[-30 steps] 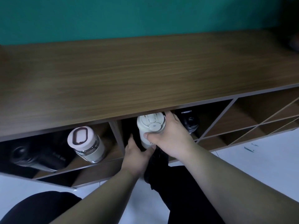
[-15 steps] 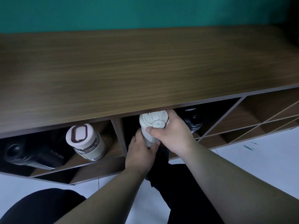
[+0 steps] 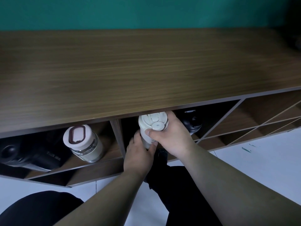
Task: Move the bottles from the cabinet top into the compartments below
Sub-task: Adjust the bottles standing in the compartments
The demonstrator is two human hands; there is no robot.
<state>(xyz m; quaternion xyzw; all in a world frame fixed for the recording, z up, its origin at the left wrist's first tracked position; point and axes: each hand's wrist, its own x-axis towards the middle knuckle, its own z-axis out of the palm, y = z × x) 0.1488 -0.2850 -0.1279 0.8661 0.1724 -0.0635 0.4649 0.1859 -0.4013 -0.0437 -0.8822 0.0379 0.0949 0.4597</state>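
A cream bottle [image 3: 150,126] with a flip lid pokes out of the middle compartment, lid toward me. My right hand [image 3: 171,136] wraps its top from the right, thumb across the front. My left hand [image 3: 138,154] cups its body from below. A black bottle [image 3: 192,121] lies beside it on the right, in the same compartment. The left compartment holds a glass bottle with a pink lid [image 3: 83,142] and a black bottle [image 3: 31,152]. The wooden cabinet top [image 3: 146,70] is bare where I see it.
An upright divider [image 3: 118,132] separates the left and middle compartments. Diagonal-slatted compartments [image 3: 260,121] at the right hold nothing visible. White floor [image 3: 260,160] lies below the cabinet, and my dark-clothed knees are at the bottom. A teal wall stands behind.
My left hand has risen from under the cream bottle to close around its body. The right hand keeps its hold on the lid end, and the bottle has hardly moved.
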